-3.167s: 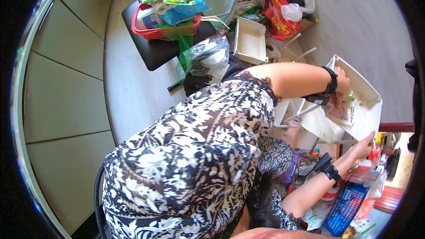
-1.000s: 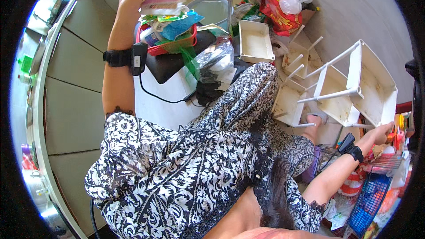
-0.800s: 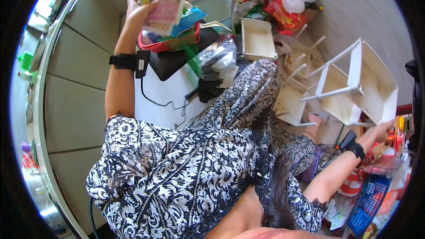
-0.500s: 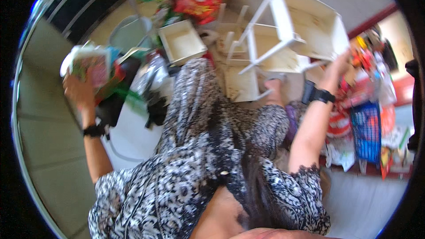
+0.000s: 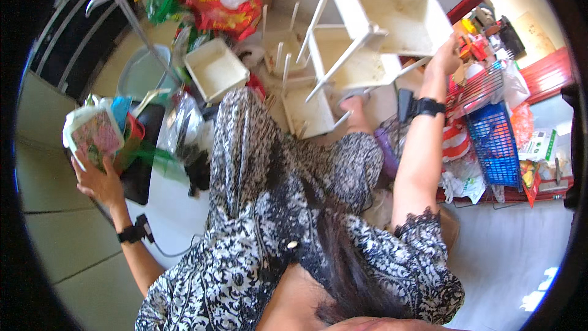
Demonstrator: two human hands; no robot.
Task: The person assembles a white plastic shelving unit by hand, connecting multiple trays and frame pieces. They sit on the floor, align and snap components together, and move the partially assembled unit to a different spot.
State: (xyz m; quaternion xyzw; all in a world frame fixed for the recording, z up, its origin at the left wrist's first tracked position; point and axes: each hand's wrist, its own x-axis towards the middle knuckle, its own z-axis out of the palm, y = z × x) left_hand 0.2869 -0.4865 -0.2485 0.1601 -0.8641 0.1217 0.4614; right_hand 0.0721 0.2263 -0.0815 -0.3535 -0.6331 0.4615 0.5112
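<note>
My right hand (image 5: 446,60) is closed on the near right corner of a white plastic tiered rack (image 5: 404,18). The rack is tilted, with shallow tray-like tiers and thin legs sticking out; dirt marks its inner surfaces. On the far left, my left hand (image 5: 101,185) has its fingers apart, just below a white plastic container (image 5: 96,132) with a pink flowery panel. Whether a fingertip touches the container I cannot tell. Around that container lie a red cup-like item (image 5: 136,127) and green plastic film (image 5: 162,162).
A loose white tray (image 5: 215,70) sits beyond my knee, near a pale bucket (image 5: 142,70) and a walking stick (image 5: 131,18). Red and green bags (image 5: 220,9) are heaped behind. A blue basket (image 5: 495,144) stands among packages at right. My foot (image 5: 355,107) is beside the rack.
The whole view has shifted, moving the scene left and up. My left hand has drawn slightly away from the white container, fingers spreading. My right hand stays on the rack's corner.
</note>
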